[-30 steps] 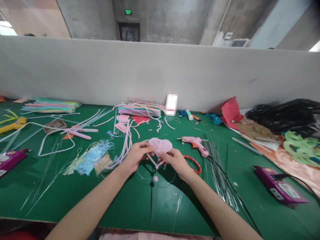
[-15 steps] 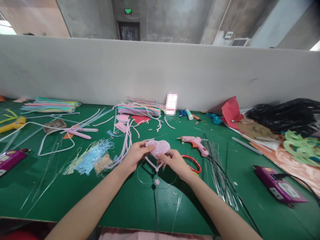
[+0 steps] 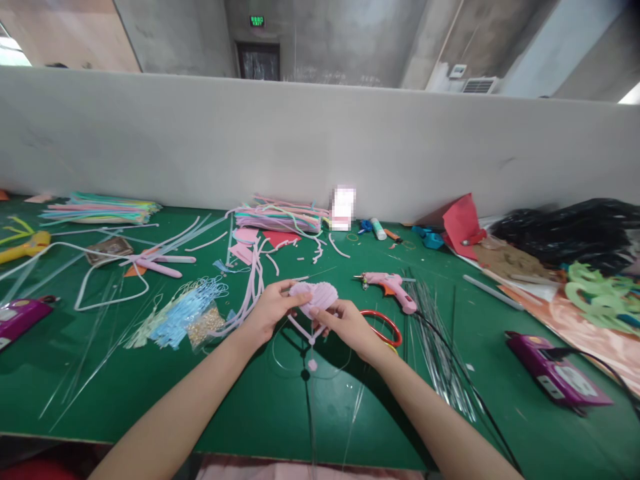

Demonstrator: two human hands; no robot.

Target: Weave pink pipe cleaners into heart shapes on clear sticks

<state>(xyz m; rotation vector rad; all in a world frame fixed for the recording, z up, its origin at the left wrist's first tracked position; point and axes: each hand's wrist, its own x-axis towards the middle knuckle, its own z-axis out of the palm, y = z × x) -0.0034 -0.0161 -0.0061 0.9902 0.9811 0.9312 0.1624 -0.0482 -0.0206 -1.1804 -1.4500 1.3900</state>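
Note:
Between both hands is a fuzzy pink heart (image 3: 320, 293) made of pipe cleaner. My left hand (image 3: 277, 308) pinches its left side, thumb on the front. My right hand (image 3: 349, 325) grips the lower right side, thumb pressed on the face; its other fingers are partly hidden behind. Below the heart shows a V-shaped pipe cleaner outline (image 3: 303, 330), and under its tip a small pink piece (image 3: 313, 365) on a thin clear strand. Red-handled scissors (image 3: 384, 325) lie partly behind my right wrist. A pink glue gun (image 3: 393, 287) rests to the right.
Pipe cleaner bundles (image 3: 280, 217) lie at the back against a grey partition (image 3: 300, 140). Blue tassels (image 3: 187, 310) and a bag of beads (image 3: 206, 327) are on the left. Thin wires (image 3: 445, 360), a black cord and a purple power box (image 3: 557, 370) occupy the right.
The heart and both hands have shifted very slightly left. The grip on the heart looks the same.

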